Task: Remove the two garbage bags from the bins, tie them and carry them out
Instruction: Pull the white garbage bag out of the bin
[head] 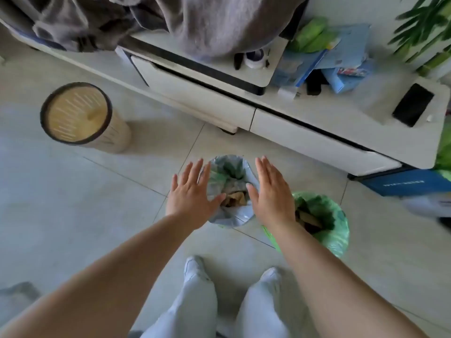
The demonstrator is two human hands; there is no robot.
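Observation:
Two small bins stand on the tiled floor in front of my feet. The left bin is lined with a grey-blue garbage bag (229, 217) holding paper and scraps. The right bin is lined with a green garbage bag (334, 230), also with rubbish inside. My left hand (190, 196) hovers flat over the left rim of the grey-blue bag, fingers straight and spread. My right hand (271, 193) hovers flat over its right rim, partly covering the green bag's near edge. Neither hand holds anything.
A low white cabinet (305, 142) with drawers runs behind the bins, bearing a black phone (412, 104), blue packets and grey cloth. A tall cylindrical filter (78, 115) stands at the left. A blue box (405, 184) lies at the right. Green plant leaves (429, 25) hang top right.

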